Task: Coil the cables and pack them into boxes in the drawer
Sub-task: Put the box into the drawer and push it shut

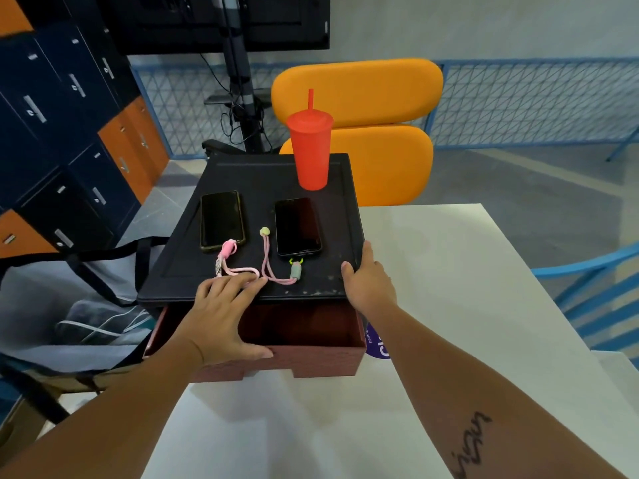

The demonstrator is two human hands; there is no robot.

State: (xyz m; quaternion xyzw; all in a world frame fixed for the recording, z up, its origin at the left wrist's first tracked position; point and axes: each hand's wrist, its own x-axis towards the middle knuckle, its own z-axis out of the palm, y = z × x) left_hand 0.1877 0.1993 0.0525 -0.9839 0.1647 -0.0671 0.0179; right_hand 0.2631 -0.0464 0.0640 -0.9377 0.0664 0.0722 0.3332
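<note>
Short pink braided cables (239, 270), uncoiled under the flat left hand (224, 305), relaxed right hand (366, 281) alongside: pinch-and-coil judged next.

Box top (262, 174): black plastic, matt, pale scuffs near front edge.
Drawer (311, 357): dull red, matt, front a bit rough.
Cup (311, 150), straw (310, 100): red plastic, smooth, matt.
Left phone (221, 217), right phone (298, 225): glossy dark glass.
Cables (242, 271): pink cord, smooth, soft look.
Table (432, 288): white, smooth, faint shine.
Chair (363, 88): orange cloth, matt.
Bag (52, 299): grey cloth.
Fence (518, 102): blue metal mesh.
Lockers (69, 98): smooth painted doors, shiny metal handles (34, 108).
</note>
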